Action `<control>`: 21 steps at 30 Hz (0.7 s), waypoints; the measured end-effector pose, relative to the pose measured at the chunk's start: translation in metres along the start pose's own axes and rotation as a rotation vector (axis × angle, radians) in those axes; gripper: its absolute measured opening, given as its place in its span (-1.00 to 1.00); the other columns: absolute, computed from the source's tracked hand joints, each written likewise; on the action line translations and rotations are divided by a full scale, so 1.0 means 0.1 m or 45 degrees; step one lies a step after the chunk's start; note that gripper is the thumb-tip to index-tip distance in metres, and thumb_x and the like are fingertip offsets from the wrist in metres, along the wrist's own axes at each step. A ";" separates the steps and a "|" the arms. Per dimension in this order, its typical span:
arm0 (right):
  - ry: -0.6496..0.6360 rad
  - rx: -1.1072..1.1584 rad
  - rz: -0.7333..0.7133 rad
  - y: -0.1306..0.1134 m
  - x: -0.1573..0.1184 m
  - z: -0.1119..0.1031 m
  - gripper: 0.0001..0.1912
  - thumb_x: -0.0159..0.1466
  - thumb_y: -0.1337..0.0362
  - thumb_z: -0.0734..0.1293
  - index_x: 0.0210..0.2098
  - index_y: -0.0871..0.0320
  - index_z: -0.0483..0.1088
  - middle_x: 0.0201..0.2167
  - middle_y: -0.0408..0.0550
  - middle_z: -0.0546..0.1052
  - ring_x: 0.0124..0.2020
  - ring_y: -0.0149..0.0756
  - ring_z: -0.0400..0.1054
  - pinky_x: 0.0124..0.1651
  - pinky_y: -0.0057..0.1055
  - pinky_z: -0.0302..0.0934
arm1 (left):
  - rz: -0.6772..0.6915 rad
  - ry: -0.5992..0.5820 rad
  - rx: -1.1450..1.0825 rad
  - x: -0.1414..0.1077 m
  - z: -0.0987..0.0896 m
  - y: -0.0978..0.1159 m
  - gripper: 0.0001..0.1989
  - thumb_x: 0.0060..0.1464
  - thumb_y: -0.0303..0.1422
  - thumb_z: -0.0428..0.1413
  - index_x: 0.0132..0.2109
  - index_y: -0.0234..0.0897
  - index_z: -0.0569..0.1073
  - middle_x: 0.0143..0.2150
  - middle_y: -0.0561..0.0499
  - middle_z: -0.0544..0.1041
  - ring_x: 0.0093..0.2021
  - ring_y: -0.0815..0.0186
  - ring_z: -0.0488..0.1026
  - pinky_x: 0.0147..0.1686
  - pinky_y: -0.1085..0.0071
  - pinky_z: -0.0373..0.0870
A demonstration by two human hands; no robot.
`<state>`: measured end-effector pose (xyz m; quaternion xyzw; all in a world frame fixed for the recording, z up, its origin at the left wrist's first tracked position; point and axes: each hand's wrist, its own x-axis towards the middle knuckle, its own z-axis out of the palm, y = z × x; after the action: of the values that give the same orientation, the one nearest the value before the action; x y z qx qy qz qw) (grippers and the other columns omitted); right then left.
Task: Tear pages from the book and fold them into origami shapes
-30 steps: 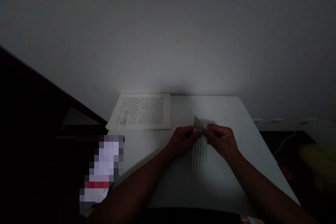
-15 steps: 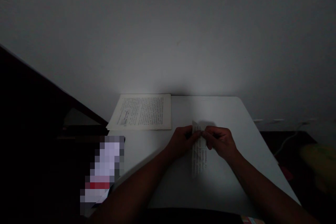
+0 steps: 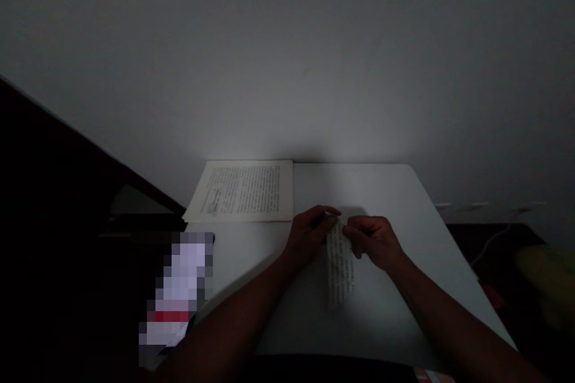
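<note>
- Printed paper (image 3: 340,269) is held upright between the two hands over the middle of the near worktop (image 3: 372,185); a thin, pale, narrow strip is formed, apparently folded, with rows of dark print and a slanted lower end. Whether the worktop is touched by it cannot be told.
- Its upper left edge is pinched by the grip of the left hand (image 3: 309,234), with one finger stretched out over the top.
- Its upper right edge is pinched by the grip of the right hand (image 3: 376,241), the other fingers being curled in.
- Flat, rectangular printed sheets (image 3: 245,190) are laid at the worktop's far left corner, beside the smooth, matte wall (image 3: 287,72).
- Compared with a second ago, the paper has been lowered: its pointed tip was raised above the hands then, and the thumbs, then nearly touching, have been drawn slightly apart.
</note>
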<state>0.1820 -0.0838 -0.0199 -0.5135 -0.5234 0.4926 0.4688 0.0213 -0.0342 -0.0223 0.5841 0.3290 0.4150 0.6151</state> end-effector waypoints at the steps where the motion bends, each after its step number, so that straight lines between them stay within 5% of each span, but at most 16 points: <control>1: 0.005 -0.004 -0.001 0.01 0.00 0.00 -0.61 0.18 0.13 0.33 -0.69 0.16 0.27 -0.80 -0.24 0.29 -0.75 -0.53 0.08 -0.66 -0.51 -0.06 | 0.010 0.034 -0.045 0.02 -0.01 -0.01 -0.83 0.07 -0.32 0.09 -0.22 -0.30 0.50 -0.58 0.15 0.29 -0.61 0.52 0.18 -0.59 0.55 0.12; 5: 0.047 -0.015 -0.019 0.08 -0.01 -0.05 -0.61 0.17 0.14 0.35 -0.69 0.17 0.26 -0.81 -0.25 0.28 -0.75 -0.53 0.09 -0.66 -0.52 -0.06 | 0.069 0.245 -0.310 0.10 -0.07 -0.03 -0.79 0.09 -0.25 0.05 -0.24 -0.31 0.43 -0.49 0.11 0.34 -0.66 0.53 0.21 -0.67 0.54 0.13; 10: 0.143 0.055 -0.081 0.15 0.01 -0.09 -0.65 0.17 0.16 0.36 -0.66 0.17 0.29 -0.79 -0.24 0.29 -0.74 -0.51 0.11 -0.65 -0.51 -0.01 | 0.038 0.122 -0.242 0.06 -0.04 0.03 -0.64 0.00 -0.25 0.16 -0.06 -0.25 0.32 -0.31 0.09 0.36 -0.61 0.55 0.25 -0.63 0.54 0.19; 15: 0.008 0.012 -0.064 0.08 0.01 -0.04 -0.64 0.18 0.18 0.35 -0.67 0.18 0.29 -0.78 -0.24 0.29 -0.73 -0.53 0.11 -0.64 -0.51 -0.05 | -0.020 -0.069 0.103 0.01 0.01 0.04 -0.77 -0.01 -0.26 0.18 -0.27 -0.36 0.47 -0.57 0.16 0.27 -0.58 0.53 0.18 -0.58 0.56 0.11; 21: -0.071 -0.045 -0.045 0.06 -0.01 0.00 -0.61 0.21 0.16 0.32 -0.68 0.18 0.28 -0.78 -0.24 0.29 -0.72 -0.54 0.07 -0.63 -0.51 -0.08 | -0.031 0.225 -0.172 0.13 -0.07 -0.03 -0.73 0.07 -0.18 0.08 -0.22 -0.32 0.41 -0.62 0.19 0.24 -0.70 0.53 0.09 -0.71 0.56 0.00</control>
<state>0.1824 -0.0847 -0.0254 -0.4984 -0.5539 0.4892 0.4534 0.0210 -0.0192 -0.0249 0.4983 0.3602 0.4786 0.6268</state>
